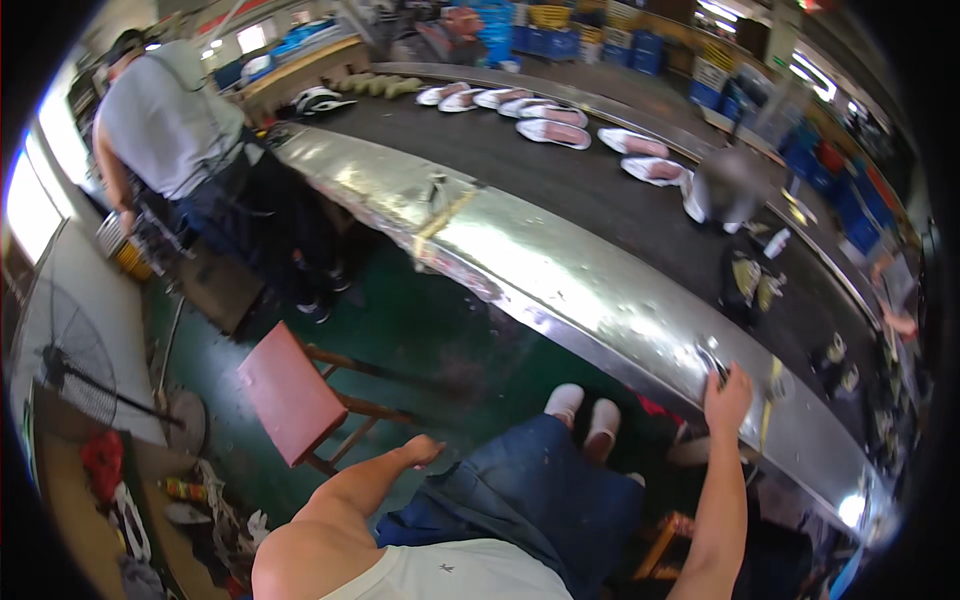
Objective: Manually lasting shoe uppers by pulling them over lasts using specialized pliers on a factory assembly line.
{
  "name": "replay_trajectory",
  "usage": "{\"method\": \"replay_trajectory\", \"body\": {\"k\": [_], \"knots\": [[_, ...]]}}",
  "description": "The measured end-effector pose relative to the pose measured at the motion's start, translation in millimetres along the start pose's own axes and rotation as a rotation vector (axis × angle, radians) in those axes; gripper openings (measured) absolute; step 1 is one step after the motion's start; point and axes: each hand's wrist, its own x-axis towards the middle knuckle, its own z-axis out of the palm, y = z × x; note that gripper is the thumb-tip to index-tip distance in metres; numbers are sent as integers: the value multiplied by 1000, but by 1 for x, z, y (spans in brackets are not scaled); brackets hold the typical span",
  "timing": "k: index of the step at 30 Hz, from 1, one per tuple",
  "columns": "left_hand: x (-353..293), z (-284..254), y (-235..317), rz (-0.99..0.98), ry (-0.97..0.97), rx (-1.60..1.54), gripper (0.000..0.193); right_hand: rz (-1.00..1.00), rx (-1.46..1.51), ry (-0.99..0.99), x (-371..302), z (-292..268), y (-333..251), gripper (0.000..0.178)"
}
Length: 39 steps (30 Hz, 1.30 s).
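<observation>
Small silver-and-black tool (714, 362), one: gripped end covered by the right hand (730, 398); kind cannot be told. Right forearm (717, 520): cut off by lower edge. Left hand (424, 451): small, palm hidden, finger positions unclear. Gray smudge (728, 185), one: blurred past identifying. Arm of another person (898, 320), right rim: owner mostly cut off. Fan (75, 370): blades too faint to count. Co-worker (185, 120): far arm hidden by body.

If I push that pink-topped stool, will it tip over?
The stool might tip, since its seat sits up on slim legs. It probably feels stiff, because those legs look wooden. It's perhaps light, with gaps between legs.
</observation>
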Motion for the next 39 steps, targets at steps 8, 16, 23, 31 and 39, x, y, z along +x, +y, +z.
{"method": "replay_trajectory", "body": {"k": [8, 16, 23, 31, 39], "knots": [[-26, -122, 200, 217, 15, -268, 59, -55, 26, -26, -8, -18, 34, 46], [-24, -266, 411, 657, 172, -270, 45, -309, 97, -333, 17, -71, 32, 49], [172, -355, 584, 730, 772, -38, 39, -231, 229, -249, 13, -63, 49, 48], [352, -445, 684, 522, 1083, -479, 81, -218, 301, -326, 30, -60, 44, 46], [390, -475, 720, 464, 1028, -187, 65, -151, 375, -423, 46, -57, 41, 44]]}}
